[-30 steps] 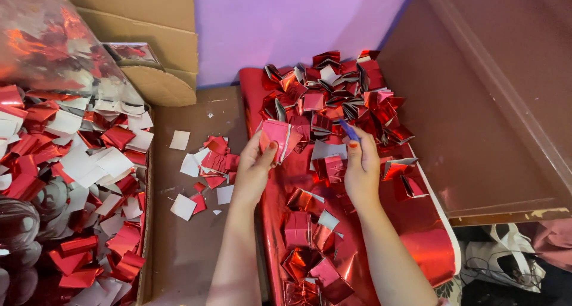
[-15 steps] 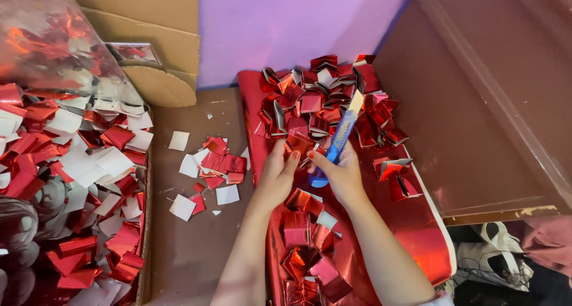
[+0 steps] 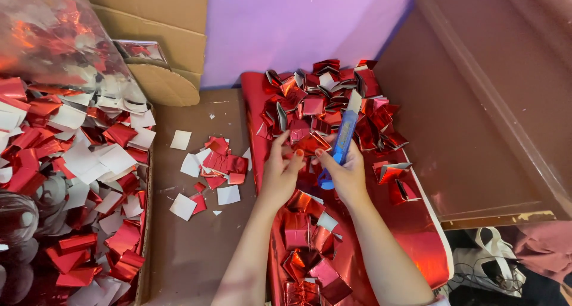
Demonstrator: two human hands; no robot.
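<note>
My left hand and my right hand meet over a sheet of shiny red foil paper spread on a brown surface. Together they pinch a small folded red foil piece between the fingertips. My right hand also grips a blue utility knife, its blade end pointing away from me. A heap of folded red foil squares lies just beyond the hands. More folded pieces lie between my forearms.
A cardboard box at the left is full of red and white squares, with a clear plastic bag of them behind. Loose squares lie on the brown surface. Purple wall behind, brown board at right.
My hands have drawn together and come closer to me. The right hand raised the blue knife into view, and both hands now pinch one foil piece.
</note>
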